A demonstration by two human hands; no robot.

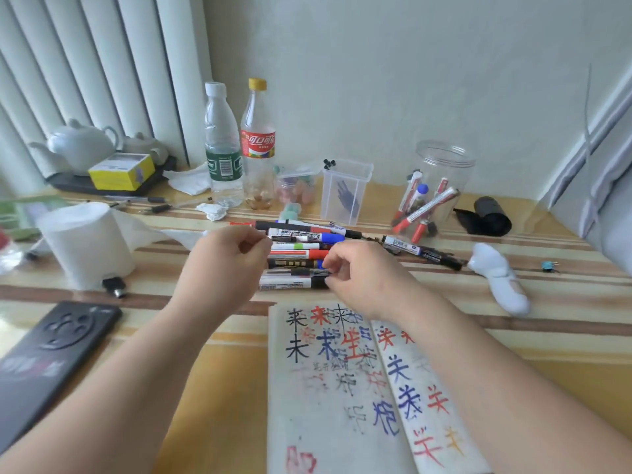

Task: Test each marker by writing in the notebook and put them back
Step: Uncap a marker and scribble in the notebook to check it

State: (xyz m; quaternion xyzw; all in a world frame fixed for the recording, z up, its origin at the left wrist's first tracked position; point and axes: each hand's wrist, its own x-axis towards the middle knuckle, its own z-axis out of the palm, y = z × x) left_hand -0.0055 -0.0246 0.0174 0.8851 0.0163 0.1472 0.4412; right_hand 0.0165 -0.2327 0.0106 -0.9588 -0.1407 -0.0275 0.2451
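Red label on bottle [257, 145] reads 可口可乐; notebook [307, 422] shows 未, 关

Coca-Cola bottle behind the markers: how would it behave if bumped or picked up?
The Coca-Cola bottle looks nearly empty, with only brownish bits at the bottom, so it is probably light. Tall and narrow, it would likely tip easily if bumped. Its yellow cap is on, so little should spill.

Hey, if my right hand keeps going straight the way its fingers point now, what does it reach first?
The right hand points left and forward into the marker pile. First in line is the black-capped marker nearest the notebook. The hand looks at or on its cap, though depth is unclear.
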